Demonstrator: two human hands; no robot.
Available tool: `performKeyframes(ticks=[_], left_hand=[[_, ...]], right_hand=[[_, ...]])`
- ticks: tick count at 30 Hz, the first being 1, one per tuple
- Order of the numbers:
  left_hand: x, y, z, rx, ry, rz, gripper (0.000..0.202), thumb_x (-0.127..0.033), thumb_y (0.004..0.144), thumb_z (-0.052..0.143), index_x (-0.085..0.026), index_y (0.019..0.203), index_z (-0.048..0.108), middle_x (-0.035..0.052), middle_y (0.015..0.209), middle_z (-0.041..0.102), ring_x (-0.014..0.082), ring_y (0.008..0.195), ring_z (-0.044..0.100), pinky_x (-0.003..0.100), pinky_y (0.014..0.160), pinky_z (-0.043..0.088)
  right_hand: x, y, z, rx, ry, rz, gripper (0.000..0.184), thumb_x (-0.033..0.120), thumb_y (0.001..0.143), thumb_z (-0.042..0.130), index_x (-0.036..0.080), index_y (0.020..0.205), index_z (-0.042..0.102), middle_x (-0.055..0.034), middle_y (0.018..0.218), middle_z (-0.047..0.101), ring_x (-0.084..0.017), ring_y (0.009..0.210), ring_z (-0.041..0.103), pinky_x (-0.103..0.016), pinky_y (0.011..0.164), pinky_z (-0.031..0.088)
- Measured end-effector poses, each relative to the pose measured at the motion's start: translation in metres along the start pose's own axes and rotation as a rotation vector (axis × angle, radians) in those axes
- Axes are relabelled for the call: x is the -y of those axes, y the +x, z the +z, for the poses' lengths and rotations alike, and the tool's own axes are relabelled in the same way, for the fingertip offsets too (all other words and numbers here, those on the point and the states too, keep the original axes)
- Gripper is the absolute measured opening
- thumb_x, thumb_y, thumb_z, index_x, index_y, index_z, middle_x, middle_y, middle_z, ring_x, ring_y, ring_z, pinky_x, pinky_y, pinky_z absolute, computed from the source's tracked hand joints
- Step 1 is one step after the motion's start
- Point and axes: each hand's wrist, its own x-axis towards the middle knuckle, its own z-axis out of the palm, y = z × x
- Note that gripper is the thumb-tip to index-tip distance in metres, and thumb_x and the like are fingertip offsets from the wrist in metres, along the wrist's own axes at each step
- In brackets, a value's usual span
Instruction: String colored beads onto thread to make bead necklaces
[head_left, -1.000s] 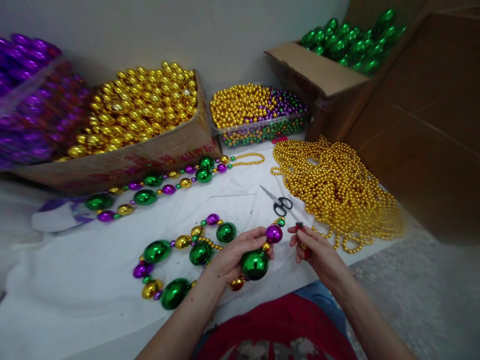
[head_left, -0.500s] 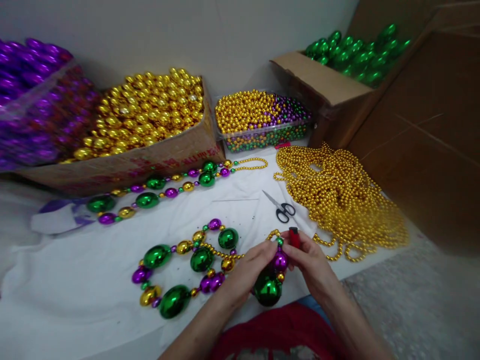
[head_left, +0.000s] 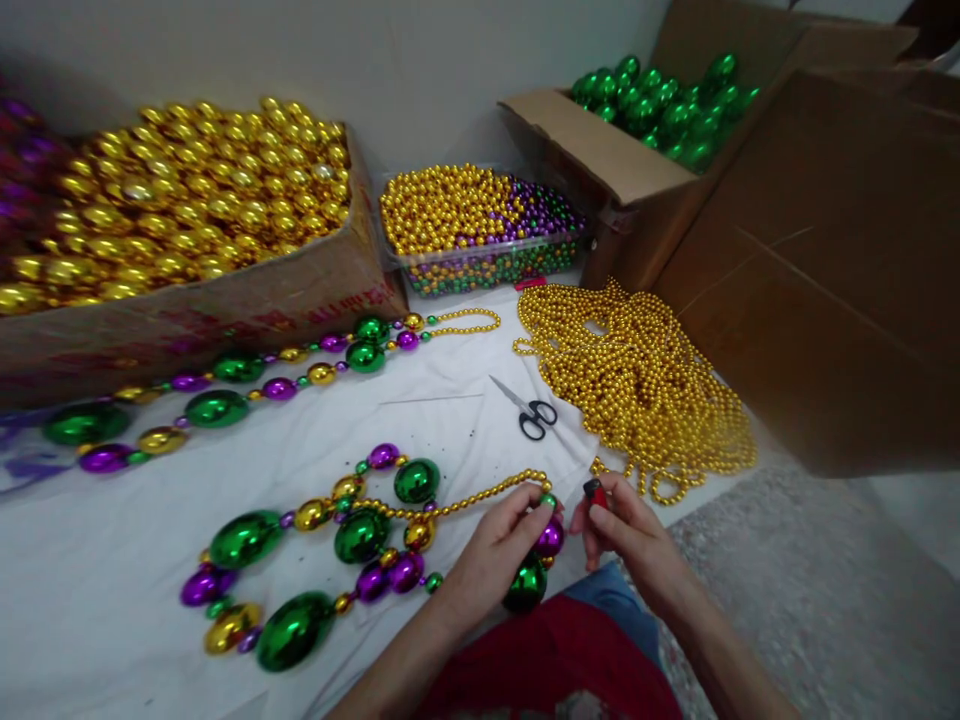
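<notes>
My left hand [head_left: 511, 535] pinches a bead necklace [head_left: 361, 535] near a small green bead. Beside those fingers hang a purple bead [head_left: 551, 538] and a large green bead [head_left: 525, 584]. The rest of the strand, in purple, gold and green, loops over the white cloth to the left, with a gold small-bead section leading back to my fingers. A red lighter [head_left: 598, 495] with a black top is in my right hand [head_left: 626, 525], its fingers wrapped round it. No flame shows. A small gap separates the two hands.
Black-handled scissors [head_left: 534, 415] lie on the white cloth [head_left: 450, 440]. Gold bead strands [head_left: 630, 380] are heaped at right. Another necklace [head_left: 216, 408] lies behind. A gold-bead box [head_left: 247, 345], a clear bin [head_left: 480, 265] and a cardboard box [head_left: 637, 180] line the wall.
My right hand with the lighter has drawn away to the right from the necklace, where both hands had met. The camera view has turned to the right.
</notes>
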Motion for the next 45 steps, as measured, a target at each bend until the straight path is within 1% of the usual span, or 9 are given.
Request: performKeyframes(ticks=[3,8,15,19,24,30,33,38,45], left_hand=[[0.001,-0.001,0.001,0.019,-0.050,-0.040,0.030,-0.046,0.088,0.047,-0.016,0.090,0.053,0.0007,0.081,0.053,0.0133,0.071,0.049,0.023,0.064,0.040],[-0.002,-0.002,0.001,-0.021,0.043,0.033,0.028,-0.041,0.090,0.047,-0.015,0.087,0.054,-0.0002,0.078,0.048,0.0128,0.074,0.046,0.022,0.065,0.037],[-0.001,-0.005,0.002,-0.030,0.067,0.065,0.024,-0.038,0.091,0.046,-0.015,0.088,0.054,-0.0008,0.079,0.048,0.0119,0.075,0.046,0.021,0.067,0.038],[-0.001,-0.006,0.002,0.010,0.032,0.034,0.025,-0.039,0.090,0.047,-0.015,0.090,0.052,-0.0012,0.077,0.048,0.0117,0.072,0.048,0.021,0.064,0.039],[-0.003,-0.005,0.001,0.046,0.001,0.004,0.025,-0.040,0.090,0.047,-0.015,0.090,0.052,-0.0007,0.077,0.050,0.0125,0.071,0.052,0.022,0.064,0.041],[-0.003,-0.004,0.000,0.058,-0.003,-0.011,0.028,-0.041,0.091,0.044,-0.015,0.088,0.054,-0.0003,0.076,0.050,0.0126,0.070,0.052,0.022,0.062,0.041],[-0.003,-0.003,-0.001,0.079,0.010,-0.015,0.029,-0.041,0.092,0.043,-0.015,0.088,0.055,-0.0001,0.076,0.051,0.0126,0.070,0.051,0.023,0.063,0.040],[-0.005,-0.003,-0.001,0.071,0.012,-0.025,0.029,-0.041,0.091,0.044,-0.015,0.085,0.055,-0.0001,0.074,0.051,0.0125,0.069,0.051,0.022,0.061,0.039],[-0.008,0.000,-0.001,0.094,-0.064,-0.067,0.030,-0.044,0.089,0.047,-0.015,0.085,0.053,-0.0003,0.073,0.051,0.0124,0.066,0.052,0.022,0.060,0.039]], right_hand=[[-0.005,0.000,0.000,-0.018,0.032,0.025,0.023,0.041,0.088,0.054,0.020,0.095,0.054,0.0008,0.070,0.056,-0.009,0.053,0.046,-0.020,0.047,0.037],[-0.012,0.006,-0.003,-0.070,0.055,0.081,0.054,0.058,0.092,0.034,0.014,0.081,0.064,-0.0014,0.057,0.049,-0.012,0.053,0.043,-0.024,0.048,0.035],[-0.007,0.006,-0.005,-0.039,0.180,0.045,0.027,0.042,0.089,0.052,0.020,0.097,0.066,-0.0046,0.086,0.058,-0.019,0.085,0.055,-0.032,0.078,0.045],[-0.001,0.004,-0.004,-0.035,0.144,0.035,0.016,0.036,0.089,0.055,0.023,0.097,0.060,-0.0051,0.105,0.058,-0.021,0.096,0.055,-0.035,0.077,0.048],[-0.007,0.005,-0.007,-0.037,-0.056,-0.019,0.018,0.040,0.089,0.054,0.023,0.092,0.055,0.0015,0.069,0.058,-0.011,0.056,0.047,-0.023,0.051,0.035],[-0.009,0.011,-0.005,-0.037,-0.240,-0.038,0.046,0.051,0.093,0.036,0.017,0.074,0.061,-0.0011,0.061,0.049,-0.015,0.063,0.044,-0.028,0.061,0.032],[-0.007,0.014,-0.001,-0.064,-0.245,-0.037,0.038,0.046,0.091,0.044,0.018,0.071,0.058,0.0001,0.063,0.046,-0.015,0.065,0.043,-0.029,0.062,0.030],[-0.012,0.014,0.004,-0.135,-0.118,-0.026,0.021,0.042,0.090,0.049,0.022,0.090,0.053,0.0032,0.064,0.043,-0.015,0.066,0.042,-0.028,0.064,0.030],[-0.022,0.017,0.008,-0.184,-0.064,-0.045,0.019,0.040,0.086,0.056,0.023,0.092,0.049,0.0022,0.071,0.048,-0.015,0.070,0.044,-0.029,0.067,0.034]])
